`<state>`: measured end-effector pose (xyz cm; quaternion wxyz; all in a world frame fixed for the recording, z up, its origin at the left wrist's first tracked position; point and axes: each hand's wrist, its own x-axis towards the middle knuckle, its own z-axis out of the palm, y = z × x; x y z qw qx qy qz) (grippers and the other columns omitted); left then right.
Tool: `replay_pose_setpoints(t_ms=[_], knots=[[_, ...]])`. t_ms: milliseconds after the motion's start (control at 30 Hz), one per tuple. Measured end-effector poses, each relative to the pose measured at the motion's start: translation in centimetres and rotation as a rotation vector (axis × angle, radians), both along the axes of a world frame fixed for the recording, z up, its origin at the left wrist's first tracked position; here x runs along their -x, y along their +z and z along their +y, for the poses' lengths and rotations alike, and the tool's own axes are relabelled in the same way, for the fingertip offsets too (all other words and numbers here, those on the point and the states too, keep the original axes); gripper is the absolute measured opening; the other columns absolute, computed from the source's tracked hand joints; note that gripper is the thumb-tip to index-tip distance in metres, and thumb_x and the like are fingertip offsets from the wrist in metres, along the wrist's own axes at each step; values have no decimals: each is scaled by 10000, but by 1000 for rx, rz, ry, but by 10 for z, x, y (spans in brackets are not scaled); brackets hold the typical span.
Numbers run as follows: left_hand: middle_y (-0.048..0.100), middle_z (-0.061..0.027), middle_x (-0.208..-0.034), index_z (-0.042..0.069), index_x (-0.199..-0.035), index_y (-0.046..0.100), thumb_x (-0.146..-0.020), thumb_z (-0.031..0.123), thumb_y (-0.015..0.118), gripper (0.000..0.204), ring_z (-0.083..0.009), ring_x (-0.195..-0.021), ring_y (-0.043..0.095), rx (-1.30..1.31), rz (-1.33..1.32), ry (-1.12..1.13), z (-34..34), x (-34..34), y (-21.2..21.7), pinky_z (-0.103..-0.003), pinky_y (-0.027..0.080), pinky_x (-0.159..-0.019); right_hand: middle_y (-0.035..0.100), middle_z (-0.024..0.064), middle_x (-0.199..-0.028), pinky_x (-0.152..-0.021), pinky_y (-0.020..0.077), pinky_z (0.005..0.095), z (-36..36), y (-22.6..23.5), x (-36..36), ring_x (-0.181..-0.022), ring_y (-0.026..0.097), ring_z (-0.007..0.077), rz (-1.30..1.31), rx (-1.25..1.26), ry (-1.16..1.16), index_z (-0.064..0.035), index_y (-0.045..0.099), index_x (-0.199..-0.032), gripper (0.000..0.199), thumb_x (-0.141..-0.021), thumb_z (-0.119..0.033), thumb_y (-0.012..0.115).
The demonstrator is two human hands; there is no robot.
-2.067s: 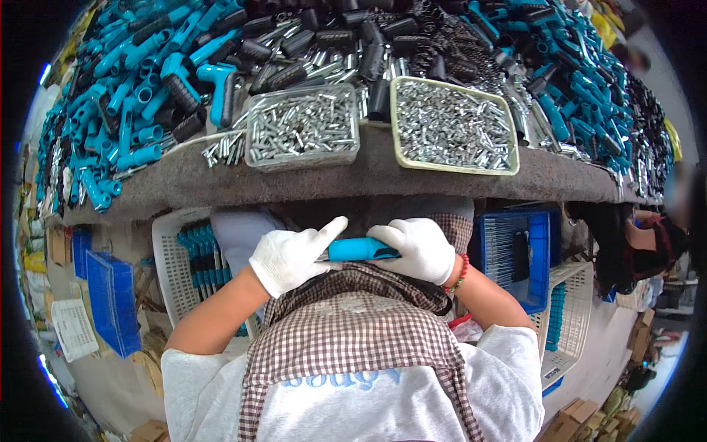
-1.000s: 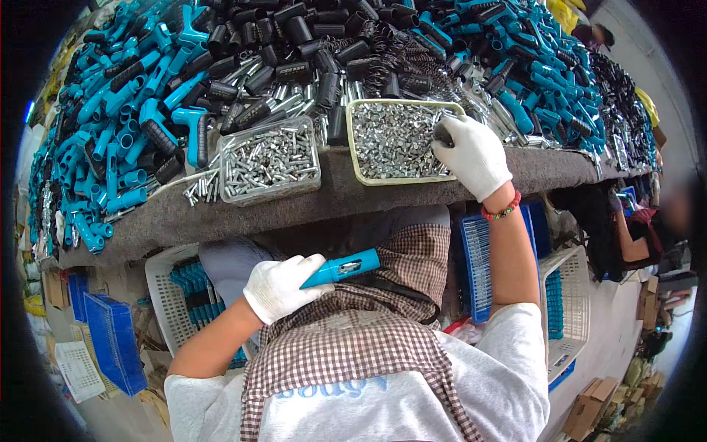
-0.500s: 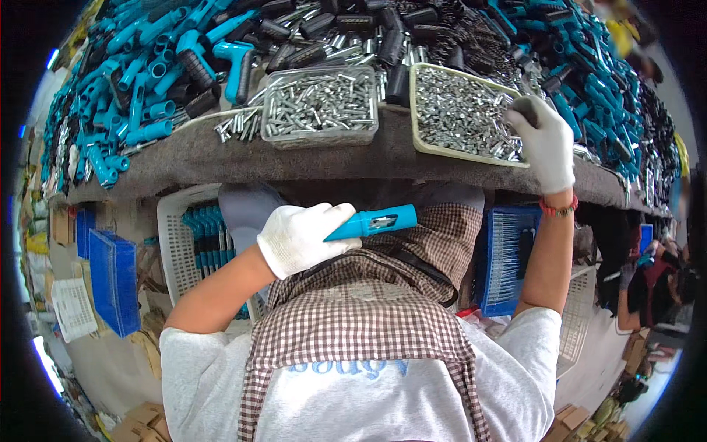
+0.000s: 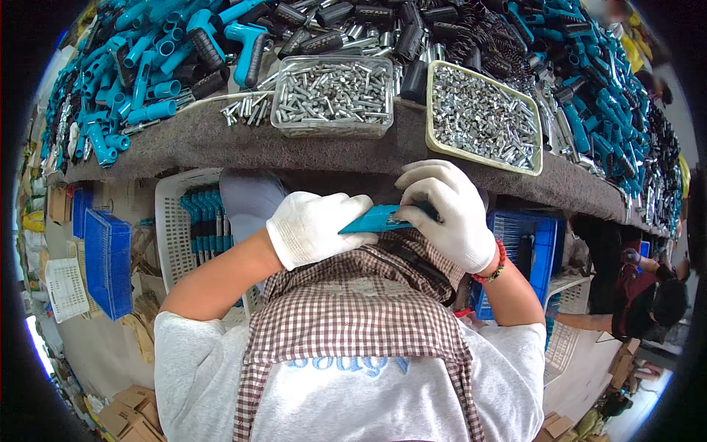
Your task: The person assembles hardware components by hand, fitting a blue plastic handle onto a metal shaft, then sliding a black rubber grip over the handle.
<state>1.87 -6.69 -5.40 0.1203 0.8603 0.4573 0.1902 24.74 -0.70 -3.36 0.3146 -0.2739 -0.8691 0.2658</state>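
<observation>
I see my left hand in a white glove clamped on the teal plastic tool handle, its long axis running sideways; right hand pinches its right end (both equally near). Beyond the fingertips sits the tan tray of small metal pins.

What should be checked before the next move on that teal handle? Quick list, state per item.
1. Left hand gripping the teal handle: ok, gloved fingers wrap its left end.
2. Right hand on the handle: ok, fingers meet its right end.
3. Small part seated in the handle: cannot tell, the right hand covers that spot.
4. Yellow-rimmed tray of small metal parts stocked: ok, full, on the bench edge just above the right hand.
5. Clear tray of metal pins stocked: ok, full; a few pins lie loose on the grey mat beside it.
6. Gloves on both hands: ok, white and whole as far as seen.
</observation>
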Motion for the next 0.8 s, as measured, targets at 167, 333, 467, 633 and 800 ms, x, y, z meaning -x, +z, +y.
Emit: replay_pose_setpoints(t_ms=[167,333,467,633,800], knots=[[588,-47,-699,107,-1058,602,-782,445,704,448,-232,-565,628,-35,-50,-10,0,2,-5,-330,502,-483,618,103,-1019,-878,487,389,-8,12,5,-1023,599,278,-272,-358,144,-57,603,-828,158,-746,-140,710],[530,-30,-688,121,-1070,602,-708,405,758,486,-200,-518,593,-132,38,-13,-2,3,-2,-321,474,-458,630,175,-998,-808,511,401,-4,11,-1,-942,634,343,-344,352,162,-31,567,-988,266,-786,-137,702],[491,-8,-677,140,-1096,586,-688,394,761,511,-164,-498,578,-171,121,-41,-7,2,-3,-306,456,-430,652,185,-955,-781,517,397,-6,-1,-3,-899,645,355,-171,508,134,-20,546,-1126,427,-772,-169,733],[485,-2,-676,153,-1103,578,-680,388,762,518,-158,-494,573,-214,95,-42,-9,6,-1,-300,455,-428,658,171,-893,-741,517,399,-5,3,-5,-851,649,347,-321,366,129,-24,640,-1000,338,-772,-252,740],[491,-2,-656,168,-1050,600,-665,404,763,480,-170,-504,564,-129,80,-31,-13,11,-3,-303,460,-452,635,158,-775,-637,506,404,-10,0,-1,-731,639,337,-319,257,202,-42,632,-918,289,-791,-283,725]])
